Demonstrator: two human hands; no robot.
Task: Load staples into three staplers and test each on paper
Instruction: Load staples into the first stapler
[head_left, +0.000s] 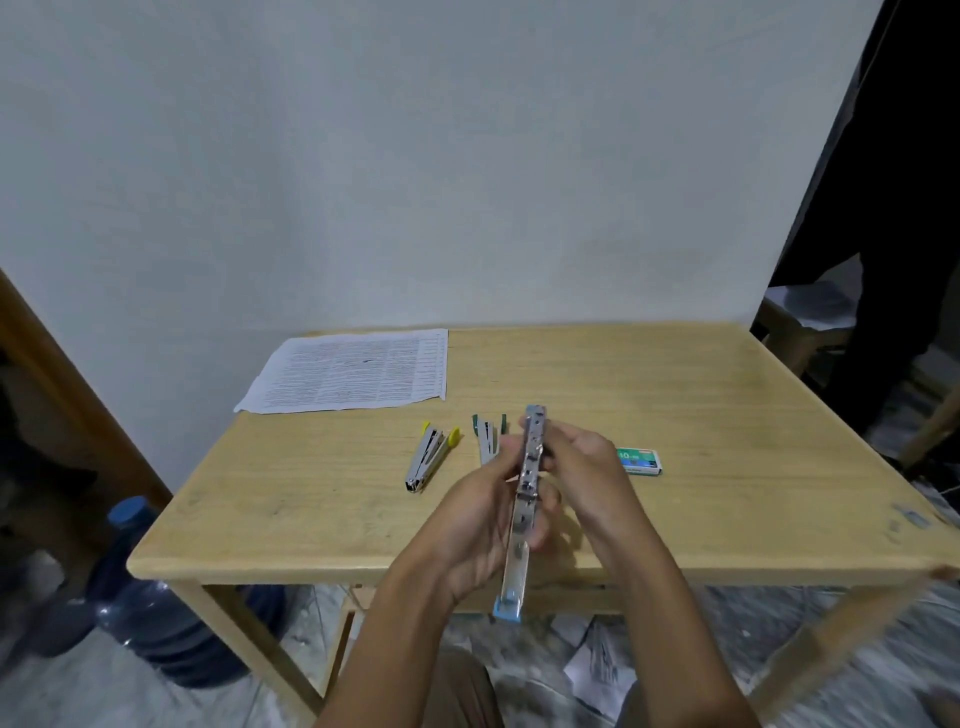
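I hold a metal stapler with a blue end (524, 512) swung wide open above the table's front edge. My left hand (483, 519) grips its lower arm from the left. My right hand (587, 467) pinches its upper arm near the far end. A stapler with yellow ends (430, 457) lies on the wooden table (322, 499), left of my hands. A stapler with green ends (488, 436) lies behind my left hand, partly hidden. A green staple box (640, 461) sits just right of my right hand. Printed paper (353, 371) lies at the table's far left.
A blue water jug (156, 613) stands on the floor left of the table. Scraps of paper (597, 670) lie on the floor beneath it. A dark cloth or clothed person (904, 234) and another piece of wooden furniture (800, 332) are at the far right.
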